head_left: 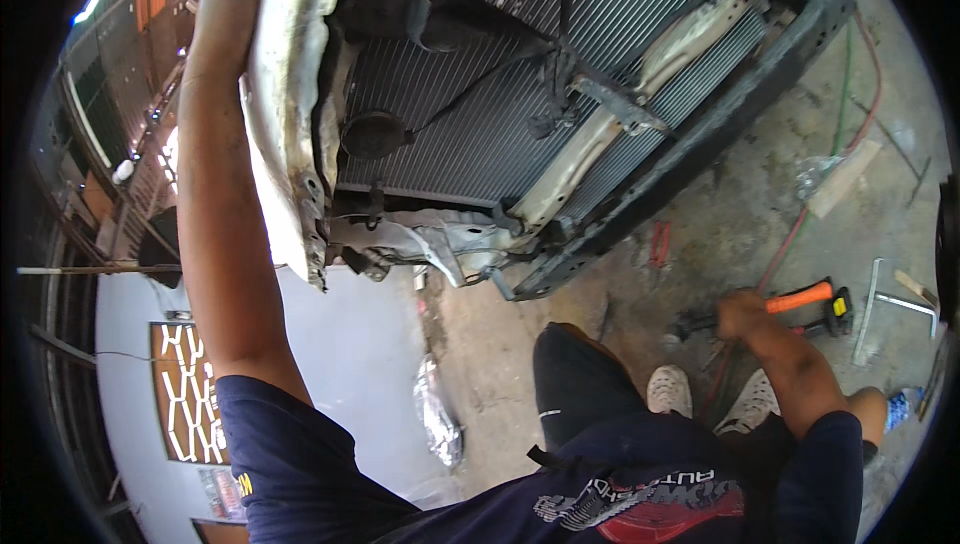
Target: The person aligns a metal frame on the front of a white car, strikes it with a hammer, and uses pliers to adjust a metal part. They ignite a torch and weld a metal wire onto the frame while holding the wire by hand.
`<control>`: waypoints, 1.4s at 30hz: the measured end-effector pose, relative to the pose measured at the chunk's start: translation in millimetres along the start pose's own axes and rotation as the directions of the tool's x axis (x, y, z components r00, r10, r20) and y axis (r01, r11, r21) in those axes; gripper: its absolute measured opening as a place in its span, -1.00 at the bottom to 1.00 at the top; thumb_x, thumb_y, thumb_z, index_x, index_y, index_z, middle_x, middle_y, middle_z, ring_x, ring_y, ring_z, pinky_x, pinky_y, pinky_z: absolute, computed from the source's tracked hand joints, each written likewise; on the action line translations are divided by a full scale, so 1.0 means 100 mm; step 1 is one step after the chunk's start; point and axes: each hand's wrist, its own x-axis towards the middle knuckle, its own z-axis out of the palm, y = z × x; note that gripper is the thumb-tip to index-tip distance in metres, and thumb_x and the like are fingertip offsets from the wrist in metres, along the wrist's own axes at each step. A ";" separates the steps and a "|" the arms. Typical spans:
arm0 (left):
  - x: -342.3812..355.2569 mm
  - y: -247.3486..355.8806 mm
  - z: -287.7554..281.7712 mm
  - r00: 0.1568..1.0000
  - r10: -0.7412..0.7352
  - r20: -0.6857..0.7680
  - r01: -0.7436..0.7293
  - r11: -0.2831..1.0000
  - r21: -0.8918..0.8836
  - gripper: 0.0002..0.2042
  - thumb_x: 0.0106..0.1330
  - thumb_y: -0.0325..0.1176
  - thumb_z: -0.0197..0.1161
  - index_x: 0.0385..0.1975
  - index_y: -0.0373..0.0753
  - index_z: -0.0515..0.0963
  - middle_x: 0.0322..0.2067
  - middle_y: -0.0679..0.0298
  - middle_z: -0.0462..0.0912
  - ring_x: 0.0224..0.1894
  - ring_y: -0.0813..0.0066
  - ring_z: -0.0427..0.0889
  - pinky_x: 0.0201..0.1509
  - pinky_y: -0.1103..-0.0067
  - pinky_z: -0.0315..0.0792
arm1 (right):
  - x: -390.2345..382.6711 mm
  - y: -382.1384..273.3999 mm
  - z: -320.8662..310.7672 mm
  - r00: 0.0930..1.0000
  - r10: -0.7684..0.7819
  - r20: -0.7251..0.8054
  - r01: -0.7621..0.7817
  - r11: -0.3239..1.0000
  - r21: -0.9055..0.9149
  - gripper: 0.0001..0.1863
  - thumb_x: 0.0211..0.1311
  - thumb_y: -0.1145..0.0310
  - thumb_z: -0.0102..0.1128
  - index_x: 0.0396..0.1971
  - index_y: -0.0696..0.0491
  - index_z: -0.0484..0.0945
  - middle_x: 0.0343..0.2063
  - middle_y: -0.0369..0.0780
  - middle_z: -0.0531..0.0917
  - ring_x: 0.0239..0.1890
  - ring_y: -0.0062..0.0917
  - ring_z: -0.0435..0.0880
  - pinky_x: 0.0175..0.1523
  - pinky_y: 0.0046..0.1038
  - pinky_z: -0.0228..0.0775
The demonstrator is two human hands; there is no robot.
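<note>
Gripping an orange-handled tool [800, 296], probably a hammer, in the right hand [740, 314], low over the concrete floor [490, 364] and just beyond the white shoes [668, 391]. Closed around the shaft, by the look of it, between the orange grip and a dark end on the other side (too small in view to count fingers). Cannot tell whether the left hand is wide, narrow or holding anything: out of view past the top edge, at the end of the left arm [225, 194], stretched up alongside the pale body panel [285, 74].

Likely to handle as stiff, solid and heavier toward the dark end. Best taken hold of by the orange grip, probably rubbery and less slippery than bare metal. Seemingly held short of that grip, so perhaps better balanced but with less reach.

Close beside the orange handle, see a tool with a black-and-yellow end [842, 312]; farther right, a bent metal bar [867, 314]. Toward the car, find a red hose [785, 254] and red handles [660, 243] on the floor. Farther out, look to the dark bumper beam [690, 139] and finned radiator [450, 94], probably fragile along the fins.
</note>
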 end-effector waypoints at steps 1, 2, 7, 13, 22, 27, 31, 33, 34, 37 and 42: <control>0.05 0.04 0.01 0.999 0.036 0.002 -0.036 0.999 -0.037 -0.43 0.65 -0.05 -0.05 0.40 -0.41 0.40 0.25 0.05 0.60 0.25 0.18 0.59 0.42 0.40 0.39 | -0.21 -0.01 -0.16 0.995 -0.051 -0.088 0.054 0.998 0.032 -0.65 0.09 0.19 0.32 -0.16 0.05 0.80 -0.17 -0.07 0.80 -0.01 -0.16 0.78 0.12 -0.11 0.60; 0.08 0.09 0.04 0.997 0.076 0.008 -0.075 0.995 -0.068 -0.44 0.66 -0.05 -0.05 0.40 -0.41 0.40 0.25 0.05 0.60 0.24 0.18 0.60 0.42 0.40 0.39 | -0.37 0.00 -0.28 0.978 -0.106 -0.181 0.118 0.991 0.057 -0.63 0.10 0.15 0.36 -0.17 0.06 0.79 -0.21 -0.04 0.80 -0.04 -0.12 0.78 0.12 -0.11 0.59; -0.18 0.51 0.03 0.978 0.056 -0.201 0.066 0.831 0.552 -0.33 0.60 0.13 -0.04 0.46 -0.31 0.37 0.47 0.02 0.38 0.56 0.31 0.24 0.60 0.47 0.07 | -1.32 -0.37 -1.23 0.842 -0.397 -0.365 0.491 0.844 0.215 -0.53 0.28 -0.08 0.33 0.02 -0.06 0.70 -0.26 -0.01 0.75 -0.11 -0.02 0.74 0.02 -0.02 0.55; 0.14 -0.21 -0.34 0.996 0.040 -0.085 -0.014 0.958 0.285 -0.29 0.56 0.21 0.02 0.53 -0.15 0.31 0.50 0.09 0.34 0.58 0.23 0.23 0.63 0.35 0.05 | -1.57 -1.34 -1.57 0.601 -0.464 -0.651 0.799 0.334 0.499 -0.46 0.46 -0.01 0.21 0.24 0.04 0.49 -0.37 -0.06 0.71 -0.24 -0.15 0.73 -0.11 -0.13 0.55; 0.13 -0.05 -0.16 0.970 -0.110 -0.217 0.167 0.950 0.266 -0.18 0.46 0.39 0.01 0.49 -0.17 0.39 0.31 0.03 0.58 0.31 0.20 0.58 0.47 0.37 0.29 | -1.26 -1.73 -1.94 0.629 -0.345 -0.696 0.506 -0.499 0.704 -0.72 0.66 0.12 -0.04 -0.16 0.04 0.41 -0.58 -0.37 0.46 -0.63 -0.71 0.43 -0.51 -0.55 0.35; 0.08 0.14 -0.04 0.983 -0.102 -0.150 0.128 0.976 0.176 -0.33 0.63 0.12 -0.08 0.56 -0.20 0.23 0.51 0.08 0.31 0.55 0.27 0.26 0.62 0.37 0.08 | -1.16 -1.73 -1.92 0.735 -0.295 -0.611 0.110 -0.837 0.536 -0.69 0.62 0.03 0.06 -0.13 -0.01 0.43 -0.54 -0.35 0.43 -0.60 -0.62 0.40 -0.44 -0.50 0.36; 0.06 0.14 -0.02 0.989 -0.109 -0.104 0.119 0.988 0.100 -0.34 0.64 0.09 -0.07 0.56 -0.23 0.24 0.53 0.08 0.28 0.57 0.28 0.24 0.63 0.38 0.07 | -1.19 -1.81 -1.91 0.833 -0.253 -0.492 0.029 -0.869 0.494 -0.70 0.59 0.03 0.13 -0.18 -0.03 0.42 -0.55 -0.35 0.42 -0.59 -0.59 0.39 -0.43 -0.46 0.35; 0.04 0.09 -0.11 0.981 -0.105 -0.164 0.144 0.957 0.253 -0.27 0.56 0.23 -0.01 0.49 -0.25 0.36 0.36 0.10 0.53 0.34 0.30 0.53 0.48 0.47 0.25 | -1.26 -1.86 -1.99 0.820 -0.322 -0.473 -0.047 -0.861 0.506 -0.73 0.61 0.05 0.07 -0.19 -0.06 0.39 -0.55 -0.34 0.46 -0.58 -0.58 0.43 -0.45 -0.46 0.36; 0.06 0.01 -0.12 0.985 0.035 -0.167 0.020 0.949 0.316 -0.28 0.55 0.22 0.02 0.50 -0.21 0.36 0.36 0.11 0.53 0.36 0.32 0.51 0.50 0.47 0.23 | -1.29 -1.90 -2.04 0.812 -0.357 -0.461 -0.085 -0.855 0.512 -0.74 0.63 0.06 0.04 -0.19 -0.07 0.38 -0.55 -0.34 0.47 -0.57 -0.58 0.45 -0.45 -0.46 0.37; 0.07 0.06 -0.05 0.968 -0.190 -0.164 0.191 0.982 -0.013 -0.25 0.56 0.18 0.04 0.54 -0.28 0.26 0.43 0.09 0.42 0.43 0.33 0.40 0.53 0.43 0.18 | -1.43 -2.07 -2.40 0.745 -0.399 -0.535 -0.032 -0.822 0.569 -0.73 0.62 0.06 0.06 -0.19 -0.06 0.37 -0.54 -0.34 0.49 -0.57 -0.57 0.47 -0.46 -0.45 0.42; 0.08 0.05 -0.11 0.974 -0.108 -0.200 0.130 0.987 0.097 -0.17 0.48 0.28 0.12 0.51 -0.29 0.32 0.37 0.07 0.48 0.35 0.31 0.47 0.46 0.47 0.25 | -1.57 -2.17 -2.99 0.599 -0.415 -0.684 0.176 -0.765 0.619 -0.67 0.62 0.05 0.06 -0.25 0.00 0.41 -0.58 -0.36 0.44 -0.61 -0.59 0.42 -0.48 -0.48 0.35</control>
